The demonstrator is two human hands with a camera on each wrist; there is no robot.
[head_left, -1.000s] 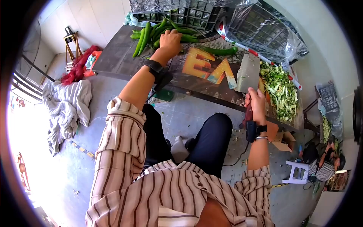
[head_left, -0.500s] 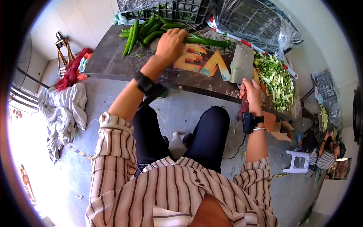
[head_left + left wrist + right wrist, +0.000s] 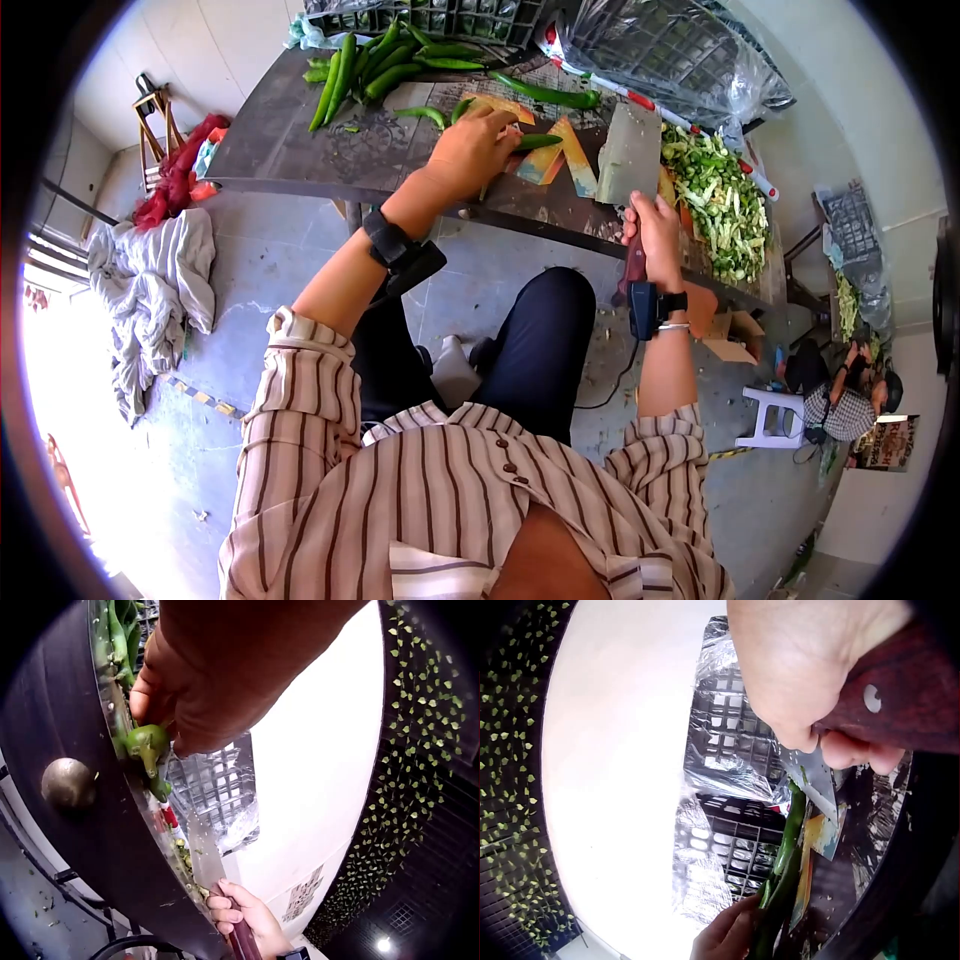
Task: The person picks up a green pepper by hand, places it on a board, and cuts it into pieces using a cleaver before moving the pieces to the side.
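Observation:
In the head view my left hand (image 3: 474,152) curls round green peppers near the table's front edge; one pepper (image 3: 538,142) sticks out to its right. The left wrist view shows a pepper's stem end (image 3: 148,741) between thumb and fingers. My right hand (image 3: 656,232) grips the dark red handle (image 3: 634,262) of a cleaver, whose broad blade (image 3: 629,150) lies over the table, left of a heap of chopped green pieces (image 3: 718,205). A long pepper (image 3: 545,93) lies behind, and a pile of whole peppers (image 3: 370,68) is at the back left.
Black crates (image 3: 665,50) wrapped in clear plastic stand behind the table (image 3: 270,150). A red and white pole (image 3: 640,98) runs along the back. To the right are a cardboard box (image 3: 735,338), a white stool (image 3: 772,418) and another person (image 3: 848,405).
My left hand has come away from the pepper pile, rightward and toward the front edge, with peppers in it. My right hand still holds the cleaver, nearly in place.

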